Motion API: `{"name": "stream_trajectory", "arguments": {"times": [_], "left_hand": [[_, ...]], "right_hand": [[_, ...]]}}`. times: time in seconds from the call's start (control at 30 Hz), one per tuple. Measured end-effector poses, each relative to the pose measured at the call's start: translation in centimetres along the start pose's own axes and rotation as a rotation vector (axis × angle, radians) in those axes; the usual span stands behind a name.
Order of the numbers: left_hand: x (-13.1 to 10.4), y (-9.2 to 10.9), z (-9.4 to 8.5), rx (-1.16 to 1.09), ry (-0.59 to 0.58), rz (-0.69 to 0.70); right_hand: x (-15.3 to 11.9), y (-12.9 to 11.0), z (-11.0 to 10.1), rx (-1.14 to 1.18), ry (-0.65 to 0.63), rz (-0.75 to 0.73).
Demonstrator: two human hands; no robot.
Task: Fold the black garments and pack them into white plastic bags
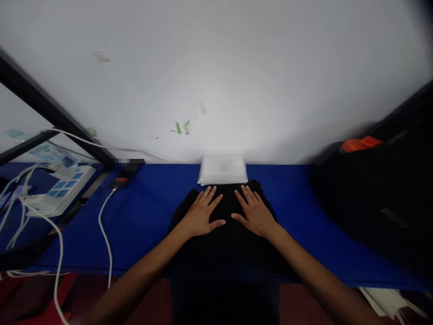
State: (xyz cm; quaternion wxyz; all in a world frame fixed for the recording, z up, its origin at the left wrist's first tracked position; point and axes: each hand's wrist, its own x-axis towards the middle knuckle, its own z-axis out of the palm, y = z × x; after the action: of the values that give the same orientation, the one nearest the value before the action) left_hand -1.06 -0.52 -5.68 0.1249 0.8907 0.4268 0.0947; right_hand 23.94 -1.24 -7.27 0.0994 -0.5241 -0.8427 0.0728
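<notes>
Hands: there we were, left hand (199,219) and right hand (259,217) palm-down, fingers (210,195) spread wide, gripping nothing | Cloth: black cloth (226,246) lay under both, on the desk (145,212) beside white packets (223,169), seemingly held flat by our palms

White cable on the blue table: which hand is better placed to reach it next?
Probably your left hand: it rests on the black cloth nearer the white cable, while your right hand lies farther away.
</notes>
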Motion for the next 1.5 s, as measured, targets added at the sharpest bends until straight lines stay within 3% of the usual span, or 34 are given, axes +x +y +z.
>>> {"name": "stream_trajectory", "arguments": {"times": [0.33,0.57,0.7,0.9,1.5], "left_hand": [[0.1,-0.4,0.3,-0.053,0.012,-0.026],[3.7,-1.2,-0.6,0.045,0.082,-0.001],[5.1,-1.3,-0.2,0.067,0.14,-0.004],[4.7,-1.7,0.6,-0.088,0.262,0.001],[4.3,-2.0,0.9,-0.144,0.246,0.021]], "right_hand": [[-1.0,-0.3,0.7,-0.093,0.01,0.051],[1.9,0.1,-0.2,-0.211,0.087,0.061],[4.2,0.7,-0.6,-0.254,0.145,0.063],[4.9,1.8,-0.4,-0.196,0.22,0.038],[4.1,2.7,-0.3,-0.077,0.249,-0.036]]}}
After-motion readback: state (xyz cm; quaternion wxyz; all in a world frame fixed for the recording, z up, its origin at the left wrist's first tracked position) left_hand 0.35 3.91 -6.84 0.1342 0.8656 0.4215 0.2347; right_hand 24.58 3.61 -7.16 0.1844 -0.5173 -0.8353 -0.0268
